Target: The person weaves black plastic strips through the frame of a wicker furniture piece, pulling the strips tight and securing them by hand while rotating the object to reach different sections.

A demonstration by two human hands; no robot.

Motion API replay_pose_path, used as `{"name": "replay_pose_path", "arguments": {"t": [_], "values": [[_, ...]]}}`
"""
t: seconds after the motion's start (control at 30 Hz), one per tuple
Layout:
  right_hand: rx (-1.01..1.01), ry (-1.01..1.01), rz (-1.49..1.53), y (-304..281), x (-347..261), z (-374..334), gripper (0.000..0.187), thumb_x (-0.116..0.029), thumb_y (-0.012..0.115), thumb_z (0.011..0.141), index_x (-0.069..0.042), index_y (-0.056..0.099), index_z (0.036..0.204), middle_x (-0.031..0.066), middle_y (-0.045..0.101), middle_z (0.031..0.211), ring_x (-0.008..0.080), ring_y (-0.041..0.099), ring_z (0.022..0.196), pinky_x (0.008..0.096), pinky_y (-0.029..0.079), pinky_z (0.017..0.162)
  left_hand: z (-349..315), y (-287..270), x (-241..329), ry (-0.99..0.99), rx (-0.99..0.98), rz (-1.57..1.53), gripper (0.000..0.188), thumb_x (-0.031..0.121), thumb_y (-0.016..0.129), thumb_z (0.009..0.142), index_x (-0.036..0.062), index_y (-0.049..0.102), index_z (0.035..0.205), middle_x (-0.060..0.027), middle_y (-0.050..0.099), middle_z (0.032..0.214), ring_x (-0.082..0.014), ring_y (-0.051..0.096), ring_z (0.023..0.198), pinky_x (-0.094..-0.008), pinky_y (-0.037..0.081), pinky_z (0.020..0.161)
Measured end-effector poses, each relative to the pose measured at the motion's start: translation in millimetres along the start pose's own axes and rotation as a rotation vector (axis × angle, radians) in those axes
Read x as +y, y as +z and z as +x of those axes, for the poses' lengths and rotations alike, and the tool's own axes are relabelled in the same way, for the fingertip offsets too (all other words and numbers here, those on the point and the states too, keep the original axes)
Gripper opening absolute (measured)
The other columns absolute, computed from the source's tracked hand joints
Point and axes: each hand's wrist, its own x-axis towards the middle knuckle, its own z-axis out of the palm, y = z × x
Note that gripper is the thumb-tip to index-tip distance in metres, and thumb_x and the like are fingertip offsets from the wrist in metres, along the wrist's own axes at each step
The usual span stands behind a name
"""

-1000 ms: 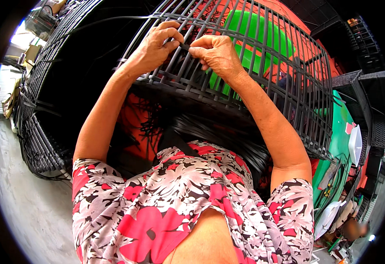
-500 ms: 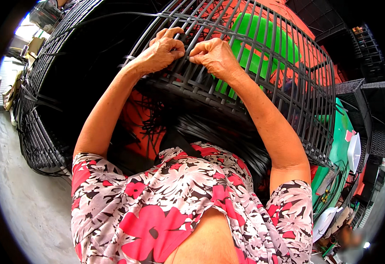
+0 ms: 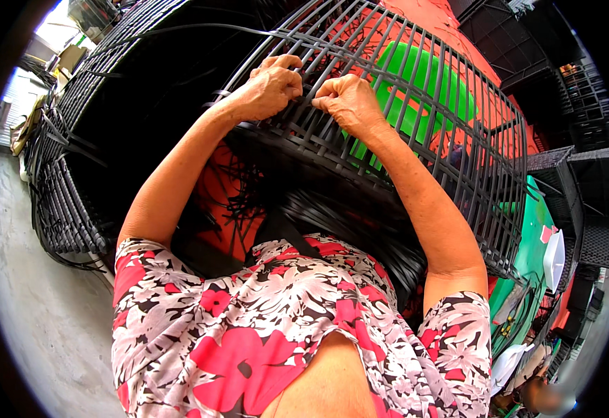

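Note:
In front of me lies a partly woven frame [image 3: 423, 90] of long dark grey slats, crossed by rows of black strips. My left hand [image 3: 271, 90] is closed at its near left part, fingers curled over the slats and thumb pressed against a black strip. Just to the right, my right hand [image 3: 352, 103] makes a pinch, thumb against forefinger, at the same woven rows. The bit of strip between its fingertips is mostly hidden. One long loose strip [image 3: 200, 26] arcs in from the left and runs across the slats above both hands.
A big black woven piece [image 3: 74, 202] stands at the left beside the grey floor [image 3: 47, 313]. Loose black strips [image 3: 346, 219] hang below the frame. Behind the slats is a green plastic seat [image 3: 419, 76] on a red surface. A green panel [image 3: 537, 209] and white tray [image 3: 555, 261] are at right.
Both hands sit slightly farther right and lower in the picture, with the frame shifted the same way. The gap between the hands is a little wider. Both stay closed.

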Motion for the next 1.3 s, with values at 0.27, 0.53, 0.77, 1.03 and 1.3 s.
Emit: {"name": "replay_pose_path", "arguments": {"t": [0.27, 0.53, 0.77, 1.03, 1.3], "values": [[0.069, 0.011, -0.083, 8.6, 0.1, -1.5, 0.017, -0.021, 0.068, 0.072, -0.007, 0.069, 0.081, 0.0127, 0.064, 0.070, 0.0269, 0.063, 0.069, 0.0370, 0.048, 0.066, 1.6, 1.1, 12.1, -0.073, -0.017, 0.040, 0.009, 0.013, 0.064, 0.077, 0.0072, 0.066, 0.083, -0.0067, 0.041, 0.133, -0.0295, 0.031, 0.125, -0.0392, 0.030, 0.100], [0.310, -0.218, 0.218, -2.6, -8.4, 8.1, 0.013, -0.014, 0.066, 0.074, -0.003, 0.069, 0.082, 0.0131, 0.065, 0.072, 0.0225, 0.064, 0.066, 0.0316, 0.048, 0.063, 2.6, -35.8, -12.2, 0.027, 0.150, -0.184, 0.006, 0.005, 0.058, 0.080, 0.0011, 0.056, 0.076, -0.0076, 0.047, 0.109, -0.0166, 0.050, 0.091, -0.0267, 0.042, 0.079], [0.178, -0.052, 0.303, -5.2, 6.0, 15.1, 0.011, -0.005, 0.065, 0.077, -0.002, 0.070, 0.086, -0.0014, 0.060, 0.065, 0.0027, 0.047, 0.050, 0.0184, 0.039, 0.046, -9.7, -36.9, -16.3, -0.103, 0.113, -0.192, 0.008, 0.009, 0.061, 0.082, 0.0006, 0.060, 0.081, -0.0051, 0.054, 0.095, -0.0163, 0.052, 0.084, -0.0279, 0.042, 0.077], [0.047, -0.108, -0.287, -16.2, -1.1, -10.1, 0.024, -0.016, 0.068, 0.073, -0.007, 0.068, 0.095, 0.0090, 0.062, 0.093, 0.0232, 0.061, 0.086, 0.0331, 0.047, 0.079, -17.8, -14.6, -13.0, -0.063, 0.311, -0.060, 0.004, 0.008, 0.061, 0.081, 0.0045, 0.062, 0.084, -0.0069, 0.054, 0.106, -0.0232, 0.049, 0.099, -0.0329, 0.041, 0.087], [0.028, -0.223, -0.456, -5.3, 14.5, 3.4, 0.015, -0.019, 0.060, 0.069, -0.011, 0.069, 0.077, 0.0099, 0.059, 0.090, 0.0272, 0.057, 0.087, 0.0385, 0.049, 0.075, -8.2, 7.2, 4.3, -0.106, 0.155, 0.218, 0.009, 0.018, 0.060, 0.076, 0.0145, 0.063, 0.084, -0.0137, 0.029, 0.140, -0.0370, 0.021, 0.132, -0.0652, 0.016, 0.100]]}}
